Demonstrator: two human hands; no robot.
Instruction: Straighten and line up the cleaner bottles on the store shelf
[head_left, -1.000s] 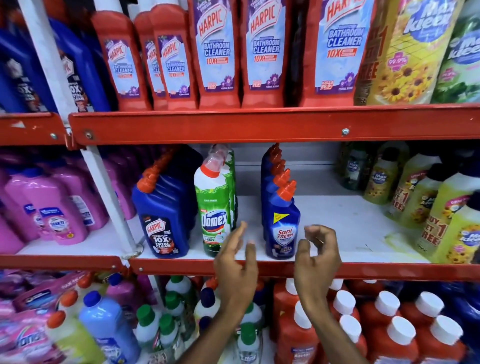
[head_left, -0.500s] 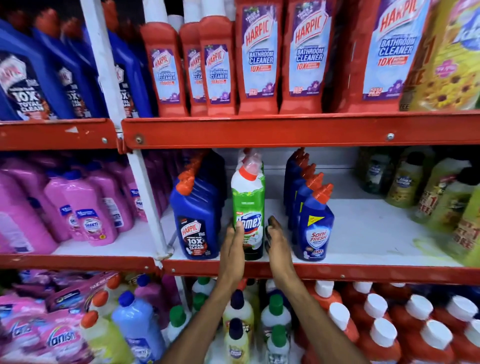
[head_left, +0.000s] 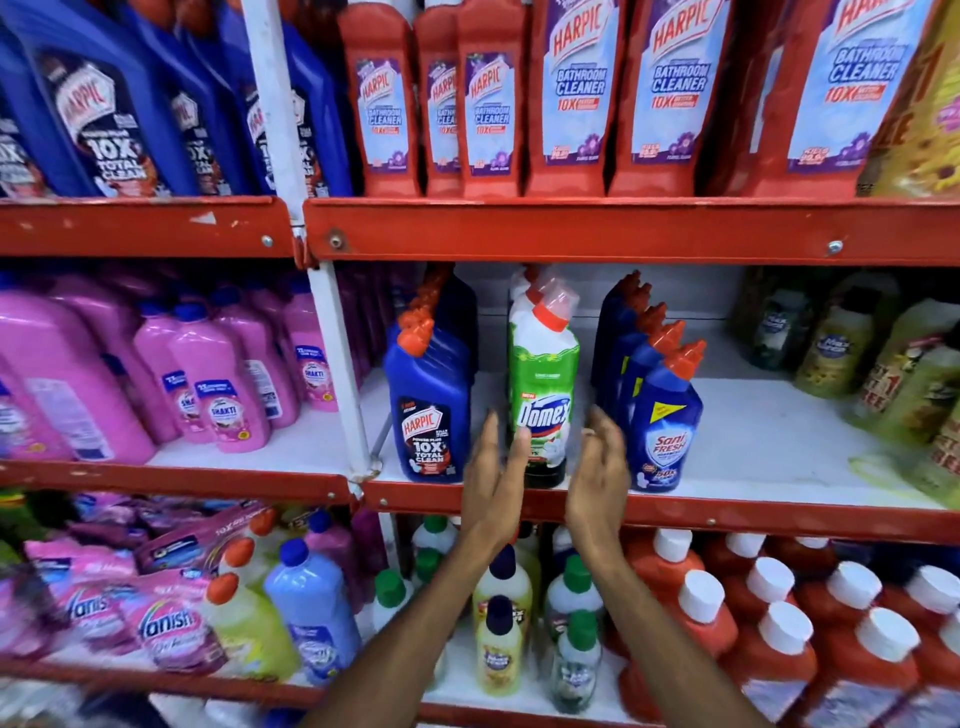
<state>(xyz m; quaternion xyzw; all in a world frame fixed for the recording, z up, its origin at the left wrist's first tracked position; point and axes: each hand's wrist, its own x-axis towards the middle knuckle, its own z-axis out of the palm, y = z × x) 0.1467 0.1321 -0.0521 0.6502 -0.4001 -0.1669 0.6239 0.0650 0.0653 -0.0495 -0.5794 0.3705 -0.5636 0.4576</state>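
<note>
A green and white Domex bottle stands upright at the front of the middle shelf, heading a short row. To its left is a row of blue Harpic bottles; to its right is a row of blue Sani Fresh bottles. My left hand is open at the Domex bottle's lower left, its fingertips over the label's edge. Just to the bottle's lower right, my right hand is open with fingers slightly curled, and a small gap separates it from the bottle.
Pink bottles fill the shelf left of the white upright post. Yellow-green bottles stand at the right, with bare shelf in between. Red Harpic bathroom cleaners line the shelf above. Small bottles and red white-capped bottles sit below.
Both hands moved from below the shelf edge to the sides of the Domex bottle, then loosened slightly apart. The view shifted left and closer.
</note>
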